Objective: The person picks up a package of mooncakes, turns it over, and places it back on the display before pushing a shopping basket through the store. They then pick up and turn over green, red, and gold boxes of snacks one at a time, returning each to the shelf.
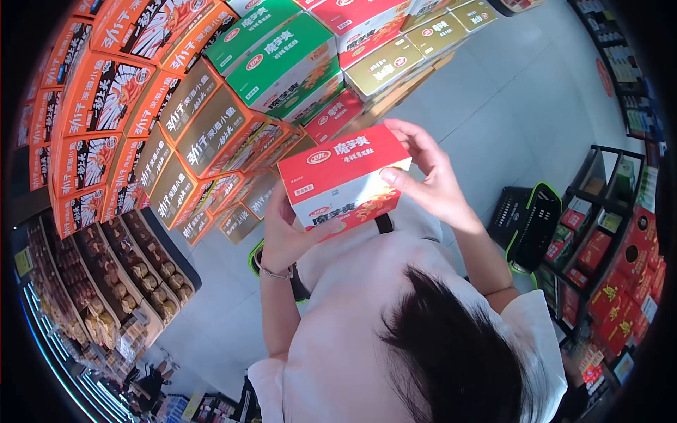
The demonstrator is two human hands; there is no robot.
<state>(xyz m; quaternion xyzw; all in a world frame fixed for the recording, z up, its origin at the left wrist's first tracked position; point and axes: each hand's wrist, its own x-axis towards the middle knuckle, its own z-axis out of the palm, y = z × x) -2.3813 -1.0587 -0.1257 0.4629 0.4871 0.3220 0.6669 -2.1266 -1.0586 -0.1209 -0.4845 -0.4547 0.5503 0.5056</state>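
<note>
A red and white box [345,169] with printed characters is held between my two hands, its red top and one white side showing. My left hand [283,229] grips its left end, thumb across the lower front and a bracelet at the wrist. On the right end, my right hand [427,176] has its thumb on the front corner and its fingers behind the far edge. Just beyond the box are stacked green boxes [285,63], red boxes [335,116] and gold boxes [384,67].
Orange boxes [106,92] and brown-gold boxes [204,130] are piled at the upper left. A shelf of packaged food [134,271] stands at the lower left. Black baskets with green rims [534,229] lie on the right, beside shelves of red packages [624,296].
</note>
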